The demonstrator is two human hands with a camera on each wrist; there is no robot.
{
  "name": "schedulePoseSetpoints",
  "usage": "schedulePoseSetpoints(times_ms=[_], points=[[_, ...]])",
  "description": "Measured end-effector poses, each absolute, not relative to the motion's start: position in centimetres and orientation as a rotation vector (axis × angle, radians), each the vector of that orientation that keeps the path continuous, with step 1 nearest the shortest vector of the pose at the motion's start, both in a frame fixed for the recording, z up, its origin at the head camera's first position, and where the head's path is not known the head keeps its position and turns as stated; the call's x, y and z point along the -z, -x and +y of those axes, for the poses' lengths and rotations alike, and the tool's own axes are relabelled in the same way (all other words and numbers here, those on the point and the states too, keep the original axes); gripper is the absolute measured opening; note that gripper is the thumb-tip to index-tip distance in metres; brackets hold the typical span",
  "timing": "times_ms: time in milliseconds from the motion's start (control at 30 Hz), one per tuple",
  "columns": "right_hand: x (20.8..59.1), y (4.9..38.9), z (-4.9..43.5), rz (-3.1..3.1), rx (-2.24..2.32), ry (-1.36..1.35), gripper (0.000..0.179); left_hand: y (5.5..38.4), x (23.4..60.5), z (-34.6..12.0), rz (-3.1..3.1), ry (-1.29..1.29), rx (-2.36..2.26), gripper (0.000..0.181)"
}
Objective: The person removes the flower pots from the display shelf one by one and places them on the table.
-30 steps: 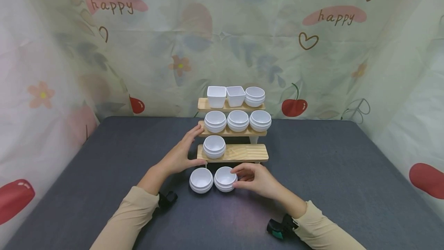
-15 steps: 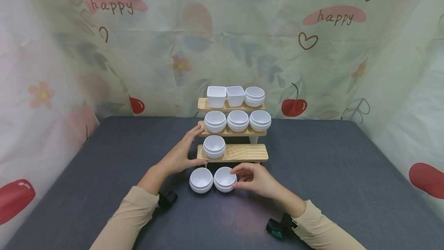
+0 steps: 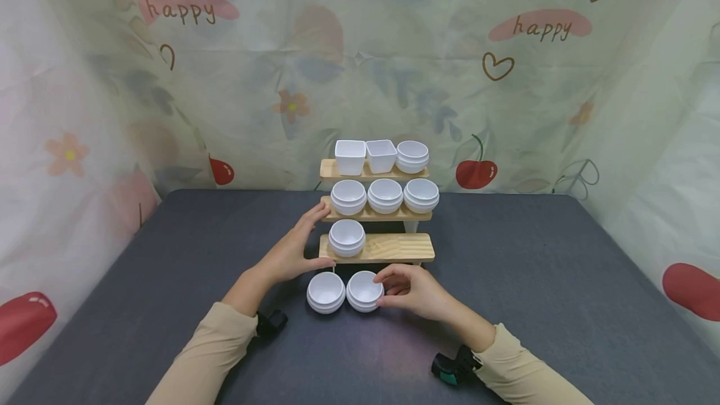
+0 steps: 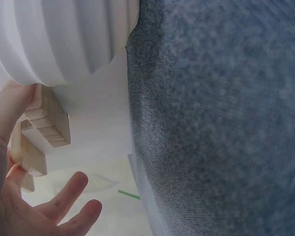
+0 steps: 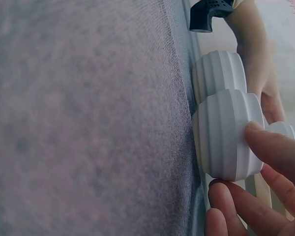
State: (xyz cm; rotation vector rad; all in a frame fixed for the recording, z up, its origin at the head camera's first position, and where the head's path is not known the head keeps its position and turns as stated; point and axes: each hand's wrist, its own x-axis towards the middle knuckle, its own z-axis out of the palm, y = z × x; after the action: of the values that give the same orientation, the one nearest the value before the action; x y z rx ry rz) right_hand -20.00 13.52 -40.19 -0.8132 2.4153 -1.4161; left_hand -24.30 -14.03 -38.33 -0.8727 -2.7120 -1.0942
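Observation:
A wooden tiered stand (image 3: 402, 249) is at the middle of the table. My left hand (image 3: 289, 252) spans its left end, thumb at the lowest board and a fingertip at the middle one. Two round white ribbed bowls sit on the table before it, the left bowl (image 3: 326, 292) beside the right bowl (image 3: 362, 292). With thumb and fingers, my right hand (image 3: 415, 292) holds the right bowl by its right side. The right wrist view shows the thumb (image 5: 280, 147) on that bowl's wall. A single round bowl (image 3: 346, 237) stands at the left of the lowest board.
Three round bowls (image 3: 385, 195) line the middle board. On the top board are two square white cups (image 3: 350, 157) and a round bowl (image 3: 412, 156). A patterned cloth (image 3: 360, 80) hangs behind the dark table (image 3: 506, 267).

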Motion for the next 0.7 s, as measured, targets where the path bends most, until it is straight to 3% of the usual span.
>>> schedulePoseSetpoints(times_ms=[700], points=[[38.9,19.8,14.1,2.425,1.453,0.847,0.035,24.4,38.4,-14.1,-2.721,0.866,1.109,0.096]])
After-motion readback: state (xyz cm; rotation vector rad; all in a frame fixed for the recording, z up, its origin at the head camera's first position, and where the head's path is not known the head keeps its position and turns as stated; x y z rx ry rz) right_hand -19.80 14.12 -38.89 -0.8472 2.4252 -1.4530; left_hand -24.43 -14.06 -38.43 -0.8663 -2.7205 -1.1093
